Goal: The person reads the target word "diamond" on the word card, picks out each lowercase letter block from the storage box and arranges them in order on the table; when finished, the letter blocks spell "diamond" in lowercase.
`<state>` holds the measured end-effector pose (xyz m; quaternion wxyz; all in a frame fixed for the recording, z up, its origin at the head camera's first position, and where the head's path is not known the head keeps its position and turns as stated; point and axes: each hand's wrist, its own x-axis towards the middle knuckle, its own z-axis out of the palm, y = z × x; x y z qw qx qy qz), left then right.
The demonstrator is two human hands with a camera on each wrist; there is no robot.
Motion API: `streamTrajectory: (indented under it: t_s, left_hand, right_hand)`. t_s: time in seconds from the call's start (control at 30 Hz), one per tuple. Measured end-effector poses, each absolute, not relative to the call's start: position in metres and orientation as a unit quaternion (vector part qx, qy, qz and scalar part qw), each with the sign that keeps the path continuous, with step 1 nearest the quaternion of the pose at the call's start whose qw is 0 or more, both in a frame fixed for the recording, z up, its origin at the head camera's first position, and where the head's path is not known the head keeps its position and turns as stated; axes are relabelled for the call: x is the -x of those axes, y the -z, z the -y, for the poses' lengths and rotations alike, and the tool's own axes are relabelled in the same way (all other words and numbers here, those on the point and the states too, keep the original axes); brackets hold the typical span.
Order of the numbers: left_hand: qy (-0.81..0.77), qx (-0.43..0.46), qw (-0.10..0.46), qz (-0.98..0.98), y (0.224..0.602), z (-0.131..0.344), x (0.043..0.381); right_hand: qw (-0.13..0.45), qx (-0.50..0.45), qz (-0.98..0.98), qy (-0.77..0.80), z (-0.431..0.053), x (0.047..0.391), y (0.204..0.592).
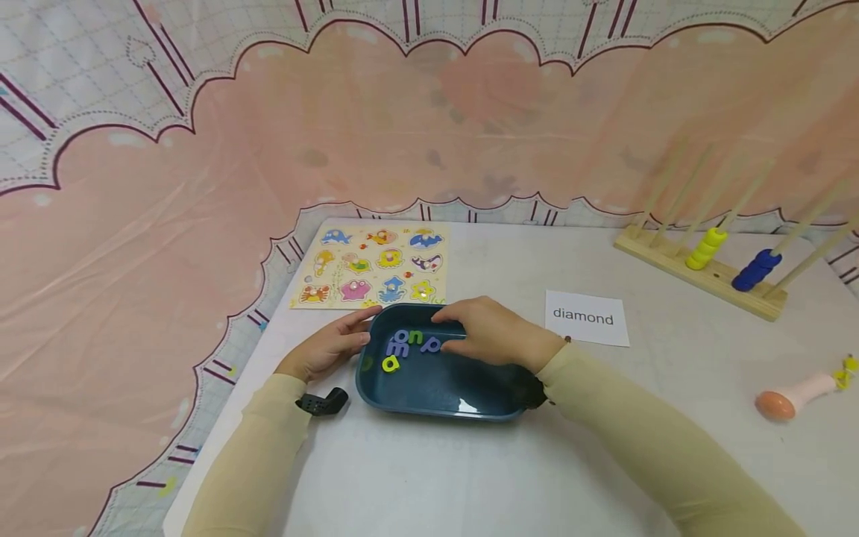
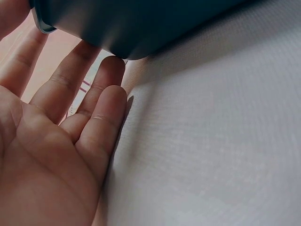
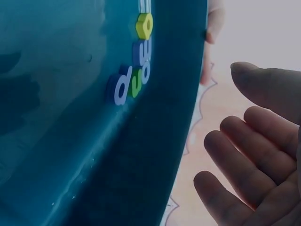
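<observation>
The fingers of my right hand (image 1: 493, 328) hover over the far side of the tray (image 1: 429, 391), thumb and forefinger spread apart, nothing in their grasp. Just beside my thumb lies a purple letter (image 1: 430, 344), a d or a p depending on which way up it is; I can't tell whether I'm touching it. My left hand (image 1: 325, 347) is at the tray's left end, its fingers fairly straight against the outer wall, gripping nothing.

Inside the tray, towards its far left, the letters sit close together: the purple o (image 1: 396, 337), the purple m (image 1: 397, 348) on its near side, the green n (image 1: 415, 335) between the o and that purple letter, and the yellow a (image 1: 394, 365) nearest to me.

Beyond the tray on its left lies a board (image 1: 369, 268) of sea animals. Beyond it on the right is a card (image 1: 585, 330) reading "diamond". Farther out to the tray's right stands an abacus (image 1: 698, 276) with yellow and blue beads, and nearer me on that side lies a pink toy (image 1: 805, 393) with an orange end. The white table (image 1: 403, 477) is under the tray.
</observation>
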<state>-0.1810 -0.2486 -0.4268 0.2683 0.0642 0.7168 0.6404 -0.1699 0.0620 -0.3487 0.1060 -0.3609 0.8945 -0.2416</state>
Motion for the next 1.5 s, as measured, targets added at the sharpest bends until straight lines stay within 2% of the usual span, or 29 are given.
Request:
streamTrajectory:
  t_s: [0.53, 1.5]
  left_hand:
    - [-0.644, -0.065, 0.271, -0.713, 0.427, 0.249, 0.182]
    - [-0.650, -0.075, 0.269, -0.707, 0.428, 0.251, 0.181]
  right_hand:
    - [0.149, 0.381, -0.882, 0.235, -0.028, 0.184, 0.360]
    - [0.197, 0.397, -0.873, 0.203, 0.006, 0.184, 0.388]
